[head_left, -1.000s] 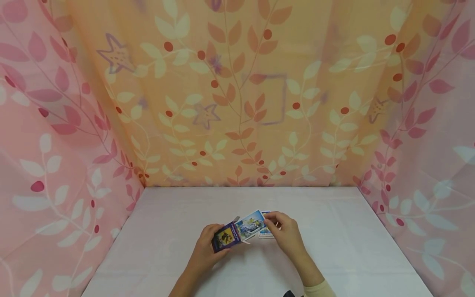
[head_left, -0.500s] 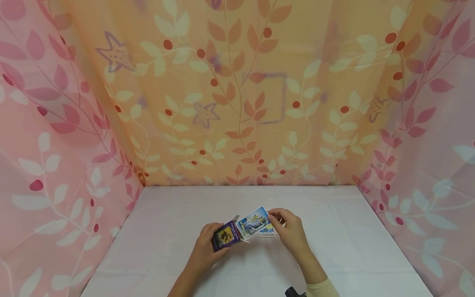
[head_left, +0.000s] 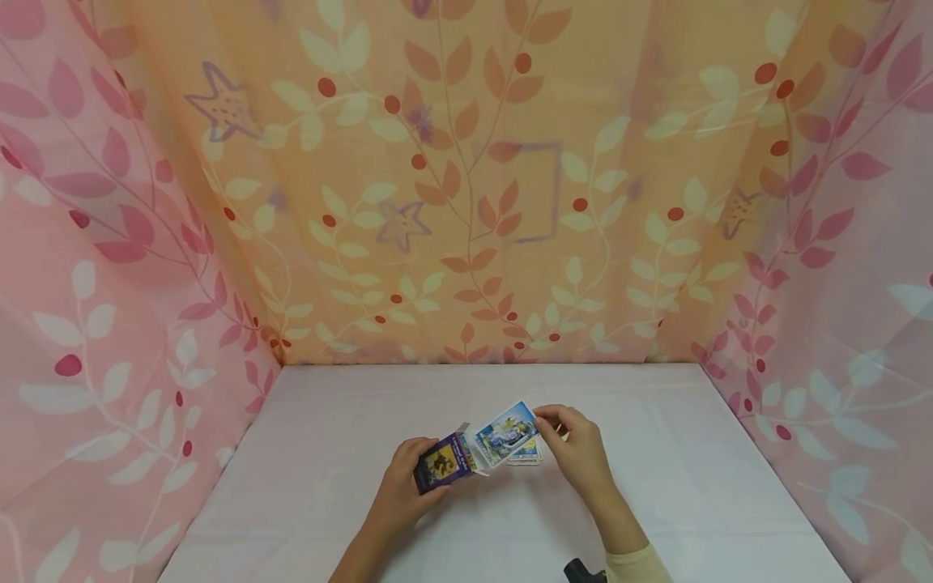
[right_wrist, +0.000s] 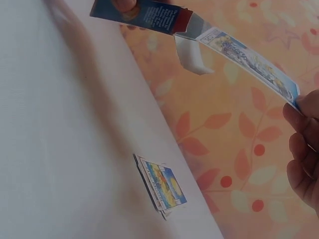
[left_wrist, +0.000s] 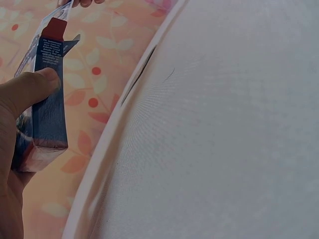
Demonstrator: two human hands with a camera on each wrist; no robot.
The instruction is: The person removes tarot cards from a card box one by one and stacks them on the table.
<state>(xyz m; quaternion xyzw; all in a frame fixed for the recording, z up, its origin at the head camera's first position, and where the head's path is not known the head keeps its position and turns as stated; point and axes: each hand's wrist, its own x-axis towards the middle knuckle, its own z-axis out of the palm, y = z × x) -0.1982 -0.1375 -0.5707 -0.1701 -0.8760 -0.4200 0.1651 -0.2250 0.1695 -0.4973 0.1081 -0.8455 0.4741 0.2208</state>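
Observation:
My left hand point(head_left: 406, 482) grips a dark blue-purple card box point(head_left: 443, 464) with a yellow picture on its front. In the left wrist view the thumb presses the narrow printed side of the box point(left_wrist: 50, 109), and its end flaps stand open. At the box's open end is a picture card point(head_left: 506, 435) with a white border and a blue scene. My right hand point(head_left: 579, 453) pinches the far end of that card between thumb and fingers. The right wrist view shows the card point(right_wrist: 249, 62) slightly bent, its near end close at the box's mouth.
A small stack of picture cards point(right_wrist: 167, 186) lies on the white-covered table point(head_left: 328, 421), partly behind the held card in the head view. A black object point(head_left: 581, 570) shows by the right sleeve. Patterned curtains point(head_left: 466, 243) enclose the back and sides.
My right hand has moved up and to the right, drawing the picture card further out of the box. The left hand and the box have stayed nearly in place.

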